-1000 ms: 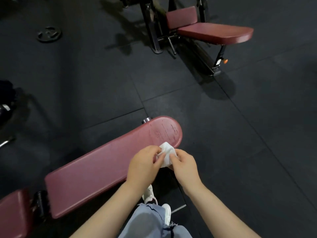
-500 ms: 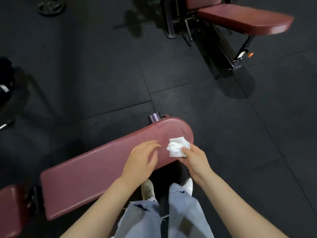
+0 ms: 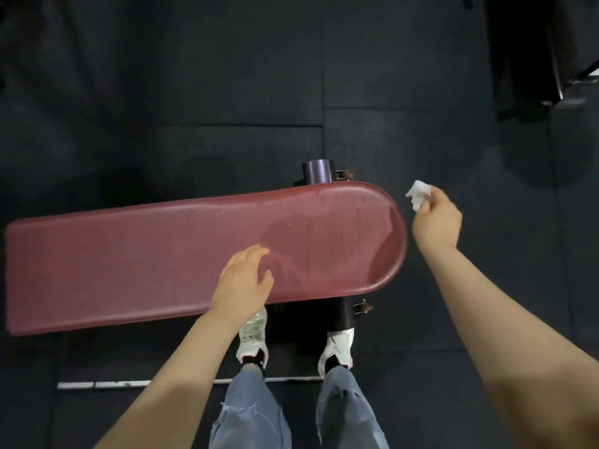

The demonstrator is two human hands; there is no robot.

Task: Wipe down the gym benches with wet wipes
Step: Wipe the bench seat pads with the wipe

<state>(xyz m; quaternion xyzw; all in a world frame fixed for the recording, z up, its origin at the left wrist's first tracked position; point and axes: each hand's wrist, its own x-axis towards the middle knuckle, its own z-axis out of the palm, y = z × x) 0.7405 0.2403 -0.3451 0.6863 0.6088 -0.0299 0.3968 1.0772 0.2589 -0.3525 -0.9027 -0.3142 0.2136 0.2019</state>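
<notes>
A long maroon padded bench (image 3: 136, 254) lies crosswise below me, its rounded end to the right with a wet sheen on it. My left hand (image 3: 243, 283) hovers over or rests on the pad's near edge, fingers relaxed and holding nothing. My right hand (image 3: 436, 218) is off the bench's right end, over the floor, pinching a crumpled white wet wipe (image 3: 418, 193) that sticks out above the fingers.
Black rubber floor tiles surround the bench. A dark roller (image 3: 317, 171) sticks out behind the pad. My white shoes (image 3: 252, 335) stand at the bench's near side. Dark machine frames (image 3: 564, 76) stand at the top right. A white strip (image 3: 103, 385) lies on the floor.
My view tilted down over the bench. My right hand carried the wipe off the pad's rounded end to the right. My left hand stayed over the pad's near edge.
</notes>
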